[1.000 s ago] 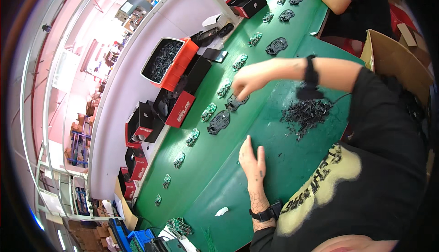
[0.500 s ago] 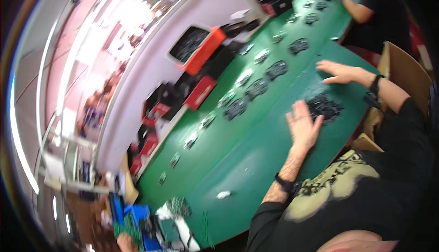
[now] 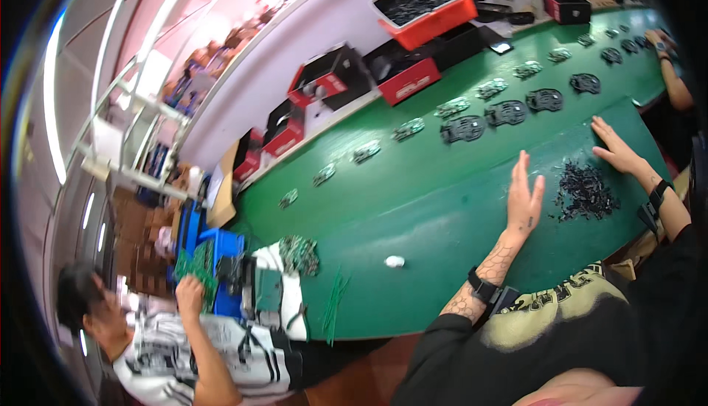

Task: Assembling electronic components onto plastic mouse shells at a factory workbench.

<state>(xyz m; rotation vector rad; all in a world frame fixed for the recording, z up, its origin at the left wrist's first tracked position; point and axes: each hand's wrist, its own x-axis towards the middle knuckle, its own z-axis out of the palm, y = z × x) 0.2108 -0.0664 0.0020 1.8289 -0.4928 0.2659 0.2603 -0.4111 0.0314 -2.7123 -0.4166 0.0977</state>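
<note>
A loose heap of small black pieces [image 3: 585, 191] lies on the green tabletop [image 3: 442, 207], in front of me at the right. My left hand [image 3: 523, 196] is on the heap's left side, its fingers stretched out and slightly apart, holding nothing. To the right and beyond the heap, my right hand [image 3: 618, 148] is also stretched out, with nothing in it. Beyond my hands stands a row of dark moulded shells [image 3: 506, 113]. Behind it runs a line of green circuit boards [image 3: 452, 106]. What the small black pieces are, I cannot make out.
An orange bin [image 3: 431, 31] of dark parts and red-and-black boxes [image 3: 410, 81] line the far edge. At left, a co-worker [image 3: 184, 347] sits beside blue bins [image 3: 225, 247] and green wires [image 3: 335, 303]. Another person's arm [image 3: 672, 74] shows far right. A small white object [image 3: 394, 261] lies mid-table.
The view has swung left, bringing the seated co-worker into sight. My left hand has drawn away from the heap's edge; both hands stay open and empty.
</note>
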